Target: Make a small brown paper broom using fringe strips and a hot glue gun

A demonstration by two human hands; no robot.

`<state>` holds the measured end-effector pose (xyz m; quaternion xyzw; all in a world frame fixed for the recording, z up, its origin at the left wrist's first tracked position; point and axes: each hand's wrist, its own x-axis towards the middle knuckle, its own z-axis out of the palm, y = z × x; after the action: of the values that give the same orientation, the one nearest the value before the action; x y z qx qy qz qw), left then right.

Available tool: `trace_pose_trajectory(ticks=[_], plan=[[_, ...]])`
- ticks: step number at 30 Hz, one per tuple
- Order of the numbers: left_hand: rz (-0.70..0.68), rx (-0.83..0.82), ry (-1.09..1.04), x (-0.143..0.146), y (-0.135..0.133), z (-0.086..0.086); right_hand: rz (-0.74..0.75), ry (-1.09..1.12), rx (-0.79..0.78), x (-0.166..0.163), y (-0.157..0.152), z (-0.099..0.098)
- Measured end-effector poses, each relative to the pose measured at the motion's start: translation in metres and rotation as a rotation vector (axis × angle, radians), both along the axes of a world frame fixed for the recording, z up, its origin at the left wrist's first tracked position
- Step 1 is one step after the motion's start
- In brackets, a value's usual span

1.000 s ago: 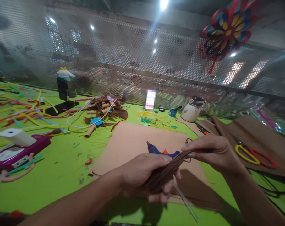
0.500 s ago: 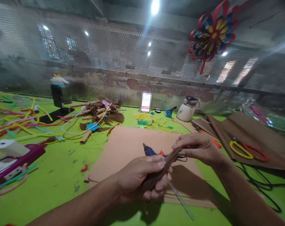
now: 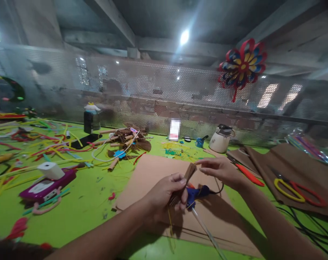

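Note:
My left hand (image 3: pixel 167 189) is closed around a narrow bundle of pleated brown paper (image 3: pixel 190 172), thumb on top, its upper end sticking out at a slant. Just right of that end, my right hand (image 3: pixel 220 172) has its fingers stretched out and apart, holding nothing that I can see. A blue hot glue gun (image 3: pixel 193 195) lies behind and below the bundle, partly hidden by my left hand, with a clear glue stick (image 3: pixel 205 227) jutting toward me. Thin yellow string (image 3: pixel 170 225) hangs below my left hand. Beneath everything are tan cardboard sheets (image 3: pixel 153 171).
Scissors (image 3: pixel 291 189) with yellow and red handles lie on brown paper (image 3: pixel 277 159) at right, near black cables (image 3: pixel 305 225). A purple power strip (image 3: pixel 47 186) and coloured pipe cleaners cover the left. Brown paper pieces (image 3: pixel 126 139), a blue jar (image 3: pixel 199 142) and a kettle (image 3: pixel 220 140) stand farther back.
My right hand has come off the bundle's upper end and its fingers have spread. The bundle is tilted more upright in my left hand. The view has tipped upward and turned left.

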<state>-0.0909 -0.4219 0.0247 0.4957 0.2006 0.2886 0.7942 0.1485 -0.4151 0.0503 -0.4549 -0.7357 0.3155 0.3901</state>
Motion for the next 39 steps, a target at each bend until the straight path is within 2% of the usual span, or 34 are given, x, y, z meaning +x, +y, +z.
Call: trace_pose_trajectory(ticks=[4, 7, 9, 11, 15, 18, 23, 27, 30, 32, 33, 35, 37, 39], plan=[[0.044, 0.015, 0.013, -0.004, -0.008, 0.012, -0.003, -0.058, 0.070, -0.008, 0.035, 0.027], [0.119, 0.013, -0.024, -0.013, -0.019, 0.026, 0.041, -0.031, 0.100, -0.035, 0.060, 0.041], [0.228, 0.013, -0.060, -0.024, -0.025, 0.036, 0.083, -0.023, 0.102, -0.060, 0.068, 0.040], [0.353, 0.003, -0.096, -0.038, -0.031, 0.042, 0.132, -0.028, 0.092, -0.088, 0.065, 0.029], [0.545, 0.012, -0.153, -0.067, -0.038, 0.042, 0.223, -0.039, 0.055, -0.132, 0.031, -0.001], [0.607, 0.035, -0.176, -0.081, -0.042, 0.039, 0.250, -0.044, 0.040, -0.150, -0.002, -0.013], [0.589, 0.056, -0.225, -0.085, -0.057, 0.042, 0.230, -0.100, 0.062, -0.167, -0.046, -0.020], [0.569, 0.003, -0.278, -0.083, -0.068, 0.045, 0.229, -0.158, 0.071, -0.175, -0.090, -0.029], [0.577, -0.023, -0.252, -0.082, -0.070, 0.042, 0.337, -0.296, 0.066, -0.170, -0.130, -0.026], [0.551, 0.005, -0.227, -0.082, -0.068, 0.038, 0.430, -0.450, 0.146, -0.158, -0.148, -0.013], [0.532, 0.032, -0.208, -0.080, -0.067, 0.035, 0.384, -0.463, 0.195, -0.150, -0.152, -0.005], [0.497, 0.090, -0.158, -0.075, -0.063, 0.031, 0.155, -0.355, 0.269, -0.134, -0.147, 0.015], [0.467, 0.131, -0.117, -0.067, -0.060, 0.028, -0.081, -0.163, 0.313, -0.121, -0.127, 0.034], [0.432, 0.155, -0.090, -0.057, -0.057, 0.027, -0.184, 0.006, 0.322, -0.113, -0.099, 0.047]])
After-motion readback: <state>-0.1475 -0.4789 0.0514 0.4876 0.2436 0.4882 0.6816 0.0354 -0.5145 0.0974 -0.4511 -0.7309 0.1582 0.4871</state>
